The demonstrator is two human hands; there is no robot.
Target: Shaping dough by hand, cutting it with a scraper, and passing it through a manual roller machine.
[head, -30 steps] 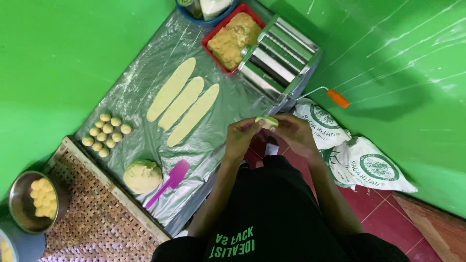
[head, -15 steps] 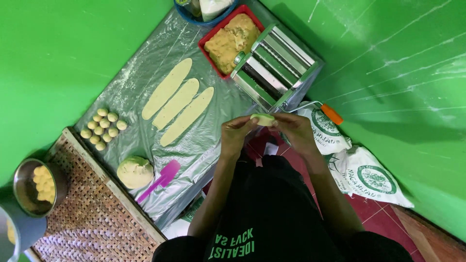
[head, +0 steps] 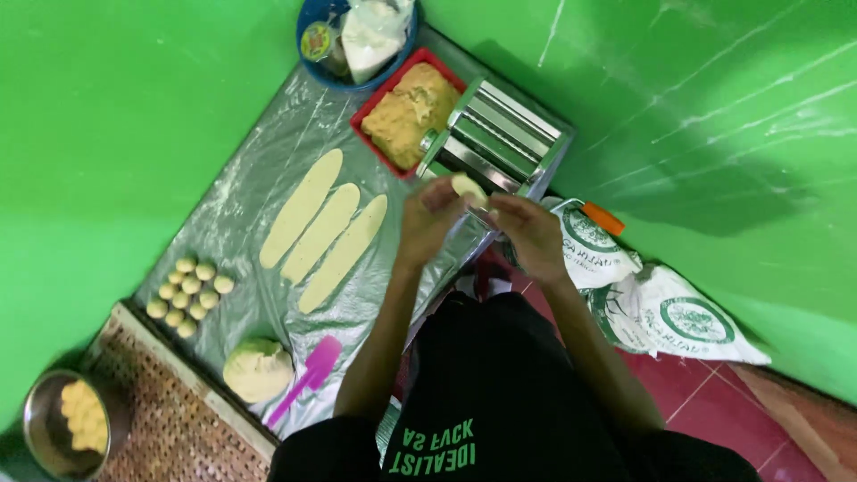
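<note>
Pinched between the fingertips of the left hand (head: 430, 217) and right hand (head: 528, 228), a small pale round dough piece (head: 468, 187) sits just before the silver metal pasta roller (head: 496, 141).

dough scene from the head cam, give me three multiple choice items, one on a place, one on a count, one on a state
1. Where does the pink spatula lie?
A. beside the big dough ball
B. in the red tray
C. on the pasta roller

2. How many long dough strips lie on the plastic sheet?
A. two
B. three
C. five

3. What does the left hand hold?
A. nothing
B. a small dough piece
C. a knife

Answers: 1 A, the spatula lies right of the ball; 2 B, three strips lie side by side; 3 B, the left fingers pinch the pale piece, with the right hand close by.
</note>
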